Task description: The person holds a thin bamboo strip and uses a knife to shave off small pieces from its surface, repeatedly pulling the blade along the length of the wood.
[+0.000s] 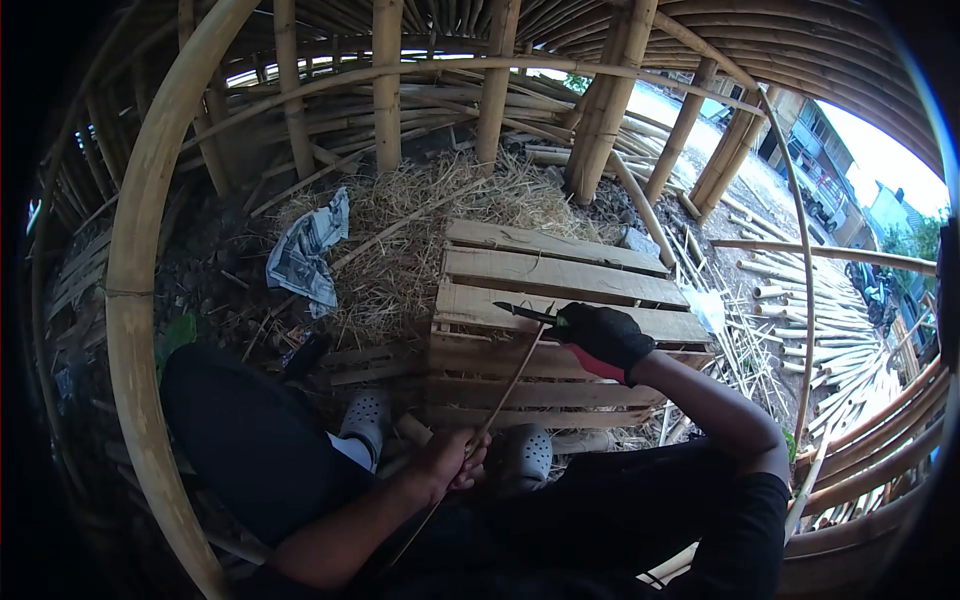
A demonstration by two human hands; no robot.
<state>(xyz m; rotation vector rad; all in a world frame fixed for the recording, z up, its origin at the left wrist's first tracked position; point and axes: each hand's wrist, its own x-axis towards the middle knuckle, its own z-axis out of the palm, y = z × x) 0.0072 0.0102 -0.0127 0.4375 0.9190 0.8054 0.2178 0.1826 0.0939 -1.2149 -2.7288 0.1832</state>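
My bare left hand [459, 462] is wrapped around a thin bamboo strip [512, 387] that slants up and to the right. On my right hand [601, 338] is a black glove with a red patch, its fingers closed on the handle of a knife [527, 314]. The dark blade points left and crosses the upper end of the strip. Behind the knife stands a wooden slatted crate [540, 264], its pale top boards just past the blade. Below the left hand the strip runs on toward my lap.
Upright bamboo poles [388, 85] stand behind the crate, and a thick curved one [140, 260] rises at my left. Straw shavings [400, 250] and a crumpled newspaper sheet [308, 255] lie on the ground. Cut bamboo poles [815, 320] are piled at right. My clogs [527, 452] are by the crate.
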